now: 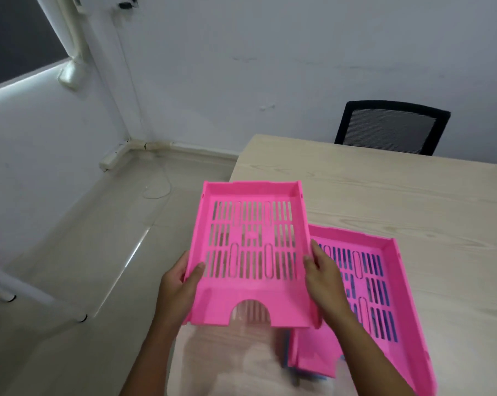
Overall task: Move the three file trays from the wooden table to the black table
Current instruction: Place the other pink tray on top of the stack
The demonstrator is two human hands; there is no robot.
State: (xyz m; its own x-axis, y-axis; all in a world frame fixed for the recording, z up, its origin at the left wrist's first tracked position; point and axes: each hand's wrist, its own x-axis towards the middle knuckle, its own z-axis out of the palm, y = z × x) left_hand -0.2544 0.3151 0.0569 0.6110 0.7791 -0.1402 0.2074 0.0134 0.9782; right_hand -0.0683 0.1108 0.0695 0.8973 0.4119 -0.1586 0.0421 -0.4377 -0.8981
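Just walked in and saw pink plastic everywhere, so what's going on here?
A person is lifting a pink file tray off the wooden table, the left hand and right hand each with a grip on one side edge. It is held over the table's corner. Another pink tray lies on the table, with something blue showing under it. No black table is in view.

A bright pink plastic file tray with a slotted floor and a half-round notch in its near wall point(250, 252) is held level above the near left corner of the pale wooden table point(398, 195), partly overhanging its left edge. A second pink slotted plastic tray point(384, 310) lies near the table's near edge, stacked on something blue, barely visible.
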